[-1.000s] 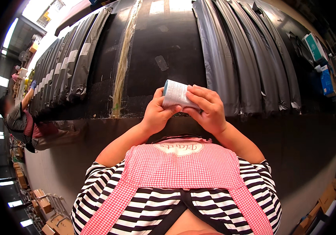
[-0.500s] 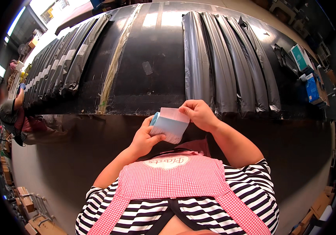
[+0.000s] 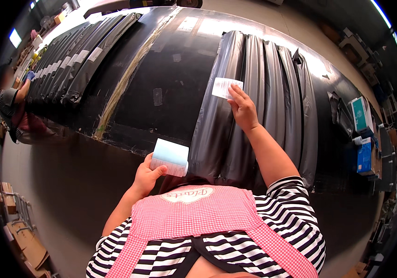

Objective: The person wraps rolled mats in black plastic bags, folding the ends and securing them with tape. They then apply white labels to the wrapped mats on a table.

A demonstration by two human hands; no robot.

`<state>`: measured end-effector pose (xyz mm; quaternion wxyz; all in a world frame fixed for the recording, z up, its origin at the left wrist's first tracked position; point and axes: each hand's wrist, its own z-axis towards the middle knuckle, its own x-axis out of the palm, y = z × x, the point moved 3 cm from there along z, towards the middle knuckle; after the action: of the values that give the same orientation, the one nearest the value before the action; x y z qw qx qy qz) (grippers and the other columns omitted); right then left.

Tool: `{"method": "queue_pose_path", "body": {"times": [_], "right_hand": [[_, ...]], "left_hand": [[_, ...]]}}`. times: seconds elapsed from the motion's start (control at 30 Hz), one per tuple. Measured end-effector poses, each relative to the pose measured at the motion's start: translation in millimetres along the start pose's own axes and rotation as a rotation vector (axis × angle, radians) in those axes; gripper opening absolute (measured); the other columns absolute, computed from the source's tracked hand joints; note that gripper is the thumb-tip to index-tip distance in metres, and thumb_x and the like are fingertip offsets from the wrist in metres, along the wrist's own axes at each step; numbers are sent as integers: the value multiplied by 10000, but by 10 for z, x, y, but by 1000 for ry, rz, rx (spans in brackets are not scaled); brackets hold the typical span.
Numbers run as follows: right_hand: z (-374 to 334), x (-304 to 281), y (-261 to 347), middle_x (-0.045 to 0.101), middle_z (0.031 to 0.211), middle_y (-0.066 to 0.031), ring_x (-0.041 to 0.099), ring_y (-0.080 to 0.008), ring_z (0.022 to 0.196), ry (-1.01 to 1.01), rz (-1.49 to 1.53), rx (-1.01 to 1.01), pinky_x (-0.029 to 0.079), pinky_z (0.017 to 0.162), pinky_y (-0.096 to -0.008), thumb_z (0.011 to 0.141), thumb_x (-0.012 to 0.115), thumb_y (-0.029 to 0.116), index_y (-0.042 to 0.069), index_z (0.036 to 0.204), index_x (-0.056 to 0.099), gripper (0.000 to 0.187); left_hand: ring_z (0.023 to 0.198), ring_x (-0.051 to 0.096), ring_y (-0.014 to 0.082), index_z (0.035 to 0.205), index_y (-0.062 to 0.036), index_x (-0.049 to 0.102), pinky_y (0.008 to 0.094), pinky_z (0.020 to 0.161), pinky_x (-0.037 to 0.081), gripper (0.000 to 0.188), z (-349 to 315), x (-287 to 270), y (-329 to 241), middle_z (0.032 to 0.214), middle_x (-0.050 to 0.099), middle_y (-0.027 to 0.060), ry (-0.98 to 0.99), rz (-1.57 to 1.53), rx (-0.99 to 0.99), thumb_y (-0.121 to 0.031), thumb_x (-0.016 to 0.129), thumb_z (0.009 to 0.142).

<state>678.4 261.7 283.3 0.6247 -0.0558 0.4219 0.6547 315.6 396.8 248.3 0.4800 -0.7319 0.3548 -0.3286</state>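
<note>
My left hand [image 3: 145, 178] is closed round a roll of labels [image 3: 172, 151], its pale blue backing strip facing up and a printed label at the thumb. It is held near the table's front edge, in front of my apron. Farther forward, my right hand [image 3: 245, 111] lies with fingers stretched out at the right edge of a white printed label [image 3: 222, 86]. That label rests on the leftmost long black plastic parcel [image 3: 218, 116] of the right-hand group. Whether it is fully stuck down cannot be made out.
More black parcels [image 3: 279, 106] lie side by side to the right. Another row of labelled parcels [image 3: 85, 69] covers the table's left end, where a gloved person [image 3: 15, 99] works. Blue and teal boxes [image 3: 364, 155] stand at the right. A yellowish tape strip [image 3: 131, 69] crosses the black table [image 3: 161, 69].
My right hand has moved from the roll up to the leftmost parcel, where a label now lies. My left hand, still with the roll, has shifted left. The view has turned and come nearer the table.
</note>
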Motion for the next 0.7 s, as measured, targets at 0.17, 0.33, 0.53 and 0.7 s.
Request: {"method": "queue_pose_path", "body": {"times": [0.17, 0.33, 0.53, 0.7], "right_hand": [[-68, 203, -151, 597, 1325, -147, 529, -322, 1275, 162, -95, -31, 463, 1047, -397, 883, 680, 121, 57, 1212, 652, 337], [-171, 245, -156, 518, 1403, -198, 464, -332, 1334, 419, -226, 26, 401, 1093, -439, 925, 633, 258, 12, 1264, 598, 420], [39, 11, 589, 646, 1213, -152, 642, -311, 1054, 1022, -337, 290, 514, 889, -424, 947, 562, 253, 71, 1196, 640, 318], [211, 718, -268, 435, 1493, -150, 288, -332, 1450, 484, -441, 217, 224, 1193, -456, 939, 532, 241, -2, 1294, 585, 434]], "left_hand": [[975, 606, 151, 1311, 11, 497, 302, 851, 519, 520, 63, 128, -57, 1107, 650, 69, -77, -46, 43, -229, 723, 910], [965, 603, 147, 1280, -5, 519, 303, 840, 515, 479, 164, 98, -115, 1084, 655, 63, -101, -48, 36, -248, 716, 917], [964, 599, 143, 1281, -13, 522, 305, 854, 506, 467, 278, -95, -169, 1090, 654, 62, -67, -69, 11, -247, 710, 922], [979, 595, 148, 1301, -10, 517, 313, 867, 499, 493, 560, -76, -363, 1100, 651, 62, 94, -42, 43, -255, 711, 921]]}}
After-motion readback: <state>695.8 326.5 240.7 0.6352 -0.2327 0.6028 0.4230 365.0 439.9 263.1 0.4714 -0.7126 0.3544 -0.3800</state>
